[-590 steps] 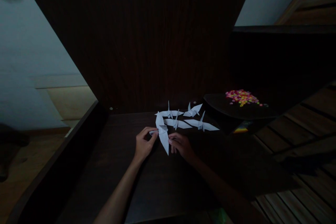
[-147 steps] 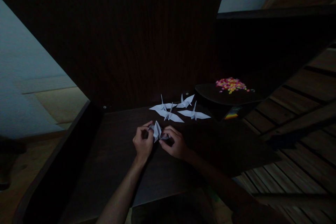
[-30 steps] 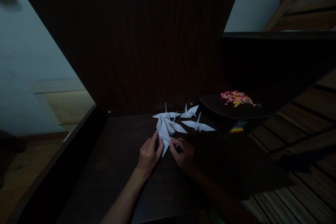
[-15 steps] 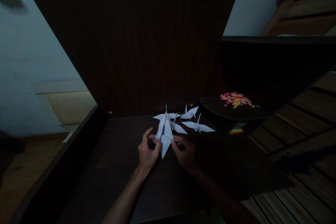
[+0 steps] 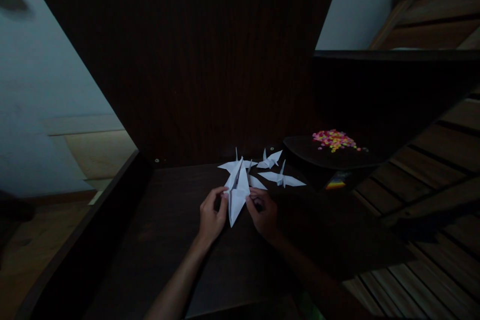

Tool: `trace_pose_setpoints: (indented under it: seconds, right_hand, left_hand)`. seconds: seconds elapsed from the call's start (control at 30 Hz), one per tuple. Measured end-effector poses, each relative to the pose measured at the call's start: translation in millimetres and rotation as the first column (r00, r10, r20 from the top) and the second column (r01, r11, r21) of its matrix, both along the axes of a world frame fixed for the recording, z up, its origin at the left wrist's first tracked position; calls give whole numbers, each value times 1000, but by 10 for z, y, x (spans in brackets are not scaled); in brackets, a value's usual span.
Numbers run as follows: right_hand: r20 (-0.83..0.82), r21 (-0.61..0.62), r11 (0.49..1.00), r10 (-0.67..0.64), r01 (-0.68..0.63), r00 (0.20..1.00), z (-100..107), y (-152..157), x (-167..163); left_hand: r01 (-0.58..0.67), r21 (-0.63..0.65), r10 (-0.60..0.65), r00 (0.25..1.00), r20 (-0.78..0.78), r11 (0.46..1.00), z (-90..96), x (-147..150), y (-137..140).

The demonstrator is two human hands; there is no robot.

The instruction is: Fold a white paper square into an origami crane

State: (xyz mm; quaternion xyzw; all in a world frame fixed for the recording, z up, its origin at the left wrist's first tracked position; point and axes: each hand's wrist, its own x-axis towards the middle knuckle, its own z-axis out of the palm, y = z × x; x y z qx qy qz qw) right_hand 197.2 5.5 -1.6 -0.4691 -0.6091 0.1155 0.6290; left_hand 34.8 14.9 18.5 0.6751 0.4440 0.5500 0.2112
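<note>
A partly folded sheet of white paper [image 5: 237, 201], long and pointed at both ends, is held up between my two hands. My left hand [image 5: 214, 214] pinches its left edge between thumb and fingers. On the other side, my right hand [image 5: 264, 214] grips the right edge the same way. Just behind are several finished white paper cranes: one crane [image 5: 283, 179] to the right, a second crane [image 5: 270, 161] near the back panel, and others partly hidden by the folded paper, including a crane [image 5: 223, 165] at the back left.
A small heap of colourful bits [image 5: 335, 140] lies on a rounded dark shelf [image 5: 311, 157] at the right. The dark wooden desk [image 5: 157, 240] has a raised side board [image 5: 86, 225] at left and a tall back panel [image 5: 210, 70].
The folded paper's upper points have shifted slightly right, and its left flap now lies closer in. My left fingers have closed in on its edge. The view has moved slightly.
</note>
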Motion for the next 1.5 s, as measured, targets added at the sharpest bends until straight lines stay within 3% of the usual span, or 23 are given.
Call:
trace_pose_setpoints:
  seconds: [0.17, 0.4, 0.63, 1.1, 1.5]
  right_hand:
    - [140, 113, 993, -33, 17, 990, 23, -33, -11]
    - [253, 218, 975, -3, -54, 967, 52, -42, -26]
    - [303, 258, 958, 44, -126, 952, 76, -42, -37]
    - [322, 327, 944, -73, -38, 944, 74, -23, -13]
    - [384, 316, 937, 15, -147, 923, 42, -29, -46]
  left_hand:
    - [-62, 126, 69, 996, -53, 990, 40, 21, -10]
    - [-159, 253, 183, 980, -74, 954, 22, 31, -14]
    - [-162, 227, 176, 983, -44, 960, 42, 23, -6]
    - [-270, 182, 278, 960, -23, 946, 100, 25, -21]
    - [-232, 108, 241, 967, -83, 967, 33, 17, 7]
